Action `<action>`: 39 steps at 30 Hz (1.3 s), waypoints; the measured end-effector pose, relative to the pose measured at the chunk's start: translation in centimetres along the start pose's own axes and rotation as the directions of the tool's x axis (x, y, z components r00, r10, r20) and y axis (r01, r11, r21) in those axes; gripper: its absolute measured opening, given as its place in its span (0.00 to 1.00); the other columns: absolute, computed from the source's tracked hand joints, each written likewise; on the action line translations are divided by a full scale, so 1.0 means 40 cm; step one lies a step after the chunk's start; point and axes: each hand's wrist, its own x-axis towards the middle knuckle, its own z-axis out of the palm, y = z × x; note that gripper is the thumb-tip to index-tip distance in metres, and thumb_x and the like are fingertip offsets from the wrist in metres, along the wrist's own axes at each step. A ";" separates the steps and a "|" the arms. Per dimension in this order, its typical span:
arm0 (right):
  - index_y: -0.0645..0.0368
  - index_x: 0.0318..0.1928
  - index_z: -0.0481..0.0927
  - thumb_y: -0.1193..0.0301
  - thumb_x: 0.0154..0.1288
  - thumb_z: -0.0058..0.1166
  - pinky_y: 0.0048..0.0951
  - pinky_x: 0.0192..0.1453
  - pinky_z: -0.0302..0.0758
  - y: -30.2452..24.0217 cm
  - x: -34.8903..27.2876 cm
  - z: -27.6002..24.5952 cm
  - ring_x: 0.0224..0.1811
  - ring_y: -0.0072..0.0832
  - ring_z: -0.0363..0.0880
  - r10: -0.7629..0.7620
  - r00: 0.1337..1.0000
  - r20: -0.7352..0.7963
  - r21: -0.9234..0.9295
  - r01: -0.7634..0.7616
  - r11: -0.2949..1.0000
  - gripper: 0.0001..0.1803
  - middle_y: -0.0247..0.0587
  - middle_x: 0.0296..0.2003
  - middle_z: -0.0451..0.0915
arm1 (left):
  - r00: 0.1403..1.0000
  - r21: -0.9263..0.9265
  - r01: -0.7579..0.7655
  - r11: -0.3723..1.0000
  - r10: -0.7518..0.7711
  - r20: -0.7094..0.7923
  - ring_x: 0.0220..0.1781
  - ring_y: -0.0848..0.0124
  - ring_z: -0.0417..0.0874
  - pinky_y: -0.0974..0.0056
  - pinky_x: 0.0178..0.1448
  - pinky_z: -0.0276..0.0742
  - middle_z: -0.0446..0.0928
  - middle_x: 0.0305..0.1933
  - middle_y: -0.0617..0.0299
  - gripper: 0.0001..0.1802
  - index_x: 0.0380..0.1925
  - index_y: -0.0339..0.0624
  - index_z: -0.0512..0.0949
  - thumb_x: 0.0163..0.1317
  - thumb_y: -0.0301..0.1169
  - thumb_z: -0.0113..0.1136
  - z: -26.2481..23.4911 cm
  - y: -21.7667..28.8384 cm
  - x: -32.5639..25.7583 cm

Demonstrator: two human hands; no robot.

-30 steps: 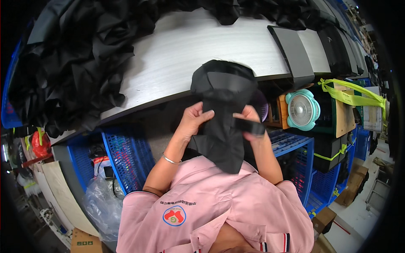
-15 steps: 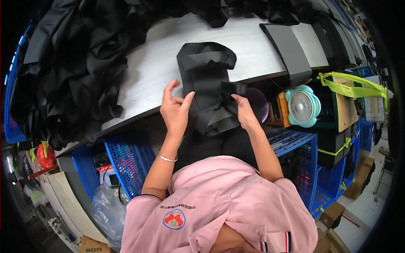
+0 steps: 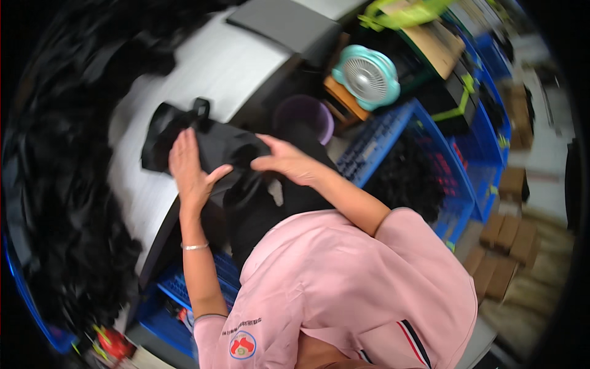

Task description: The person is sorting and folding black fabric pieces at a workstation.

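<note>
A black fabric piece (image 3: pixel 230 144), folded and sewn-looking with a small loop at its far end, lies across the near edge of the white table and over my lap. My left hand (image 3: pixel 190 169) rests flat on its left part, fingers stretched and thumb spread wide. At the right side of the fabric is my right hand (image 3: pixel 286 161), thumb and forefinger apart against it; its other fingers are mostly hidden. Motion blurs the fabric's details.
Heaped black fabric (image 3: pixel 67 160) covers the left of the white table (image 3: pixel 209 67). A dark grey flat panel (image 3: pixel 286 24) lies at the far edge. To the right are a teal fan (image 3: pixel 367 77), a purple bin (image 3: pixel 316 117) and blue crates (image 3: pixel 442 166); cardboard boxes (image 3: pixel 504 240) stand beyond.
My view has turned right, and the fan and crates sit nearer the middle. My left hand has come down flat on the fabric; the right thumb and forefinger have spread apart.
</note>
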 end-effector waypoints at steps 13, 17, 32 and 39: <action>0.63 0.55 0.81 0.82 0.59 0.60 0.33 0.55 0.79 0.148 -0.223 -0.248 0.47 0.31 0.82 -0.142 0.810 -0.569 0.108 0.244 0.964 0.21 0.39 0.47 0.84 | 0.937 -0.821 0.348 0.453 -0.178 0.299 0.66 0.61 0.78 0.59 0.70 0.71 0.74 0.68 0.52 0.33 0.67 0.33 0.70 0.59 0.23 0.66 -0.016 0.301 -0.103; 0.62 0.49 0.82 0.83 0.58 0.57 0.38 0.53 0.81 0.264 -0.519 -0.463 0.43 0.37 0.84 -0.078 0.461 -0.884 0.169 0.471 0.866 0.17 0.40 0.43 0.84 | 0.891 -0.649 0.329 0.686 0.002 0.454 0.65 0.56 0.80 0.58 0.68 0.73 0.79 0.62 0.46 0.21 0.50 0.36 0.83 0.54 0.21 0.68 -0.092 0.353 -0.199; 0.69 0.53 0.74 0.76 0.72 0.55 0.55 0.45 0.88 0.649 -1.153 -0.768 0.47 0.52 0.84 0.508 0.004 -0.861 0.369 0.693 0.619 0.13 0.55 0.49 0.79 | 0.652 -0.713 0.551 0.433 0.309 0.692 0.72 0.52 0.70 0.49 0.76 0.59 0.77 0.65 0.50 0.11 0.37 0.40 0.85 0.53 0.28 0.72 -0.330 0.257 -0.479; 0.61 0.64 0.69 0.73 0.68 0.59 0.33 0.24 0.85 0.528 -0.870 -0.684 0.28 0.30 0.81 0.270 -0.169 -0.948 0.302 -0.203 0.931 0.25 0.43 0.41 0.80 | 0.773 -0.755 0.503 0.420 0.173 0.611 0.73 0.51 0.69 0.48 0.76 0.59 0.77 0.65 0.50 0.10 0.38 0.42 0.85 0.54 0.28 0.71 -0.297 0.296 -0.533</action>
